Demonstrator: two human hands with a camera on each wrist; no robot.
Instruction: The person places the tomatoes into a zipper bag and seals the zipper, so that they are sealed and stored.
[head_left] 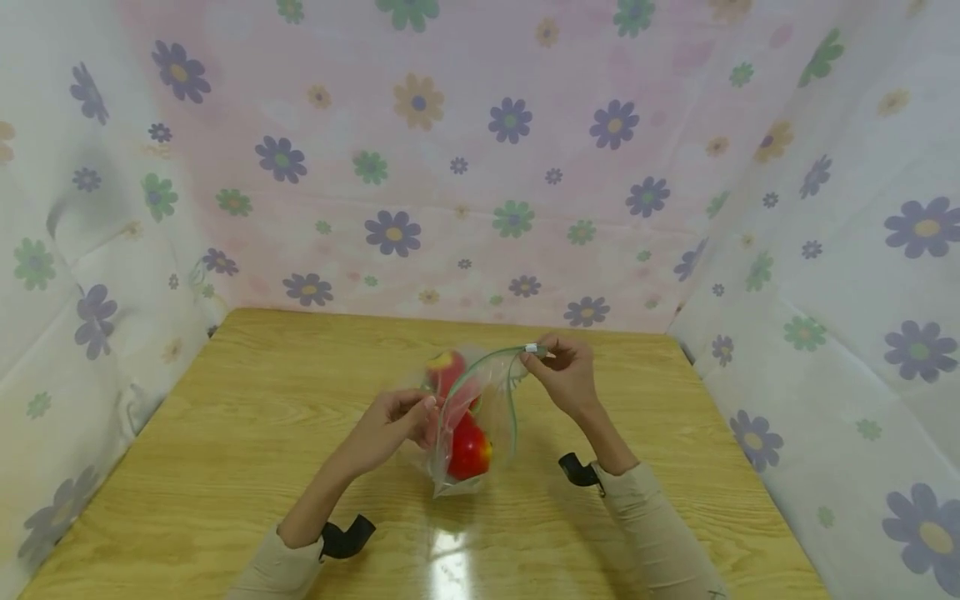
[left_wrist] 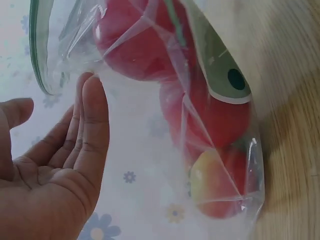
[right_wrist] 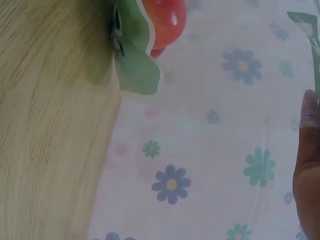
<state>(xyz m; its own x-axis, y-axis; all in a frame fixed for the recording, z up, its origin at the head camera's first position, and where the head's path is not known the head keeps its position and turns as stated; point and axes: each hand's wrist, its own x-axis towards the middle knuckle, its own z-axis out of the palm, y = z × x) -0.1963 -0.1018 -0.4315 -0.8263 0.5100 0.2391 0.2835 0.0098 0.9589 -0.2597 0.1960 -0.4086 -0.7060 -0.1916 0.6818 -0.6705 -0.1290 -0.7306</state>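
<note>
A clear zip bag (head_left: 493, 385) with a green zip edge and a white slider (head_left: 532, 347) stands on the table. Inside it are several red fruits that look like apples, one with a yellow patch (head_left: 470, 448) near the bottom front. My right hand (head_left: 568, 377) pinches the bag's upper right corner at the slider. On the other side, my left hand (head_left: 388, 427) touches the bag near its opening. In the left wrist view that hand's fingers (left_wrist: 94, 110) are straight, with the thumb apart from them. A green print (left_wrist: 225, 75) shows on the bag's side.
The wooden table (head_left: 247, 433) carries the bag. Flower-patterned cloth (head_left: 465, 183) hangs behind and on both sides. Black curved pieces (head_left: 348, 537) are fixed at the cuffs of both sleeves.
</note>
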